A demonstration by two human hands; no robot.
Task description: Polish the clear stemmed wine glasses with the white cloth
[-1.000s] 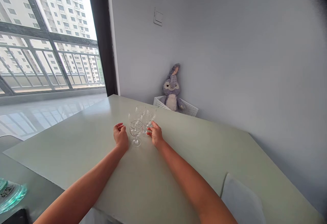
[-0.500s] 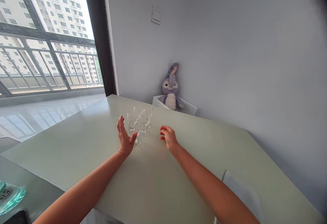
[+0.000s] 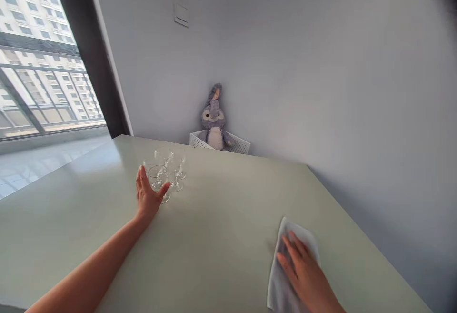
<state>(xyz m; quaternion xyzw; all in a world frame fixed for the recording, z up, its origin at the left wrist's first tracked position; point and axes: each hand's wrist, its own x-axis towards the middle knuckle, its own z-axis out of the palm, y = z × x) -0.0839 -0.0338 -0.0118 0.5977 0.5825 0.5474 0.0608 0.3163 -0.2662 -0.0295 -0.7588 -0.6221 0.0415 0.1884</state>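
Note:
Several clear stemmed glasses (image 3: 177, 167) stand upright in a close cluster on the table. My left hand (image 3: 149, 197) is beside the nearest glass (image 3: 165, 196), its thumb and fingers spread apart. The hand partly covers that glass, and I cannot tell whether it touches it. On the right, a folded pale grey cloth (image 3: 276, 289) lies flat. Over it rests my right hand (image 3: 303, 270), fingers stretched out and apart, not gripping the fabric.
The pale green table (image 3: 214, 237) runs to the grey walls. Behind its far edge sits a purple plush rabbit (image 3: 214, 125) in a white perforated basket (image 3: 241, 146). A large window (image 3: 43, 65) is at the far left.
My right hand has moved from near the glasses to the right and down onto the cloth. My left hand stays by the nearest glass. The view has turned right.

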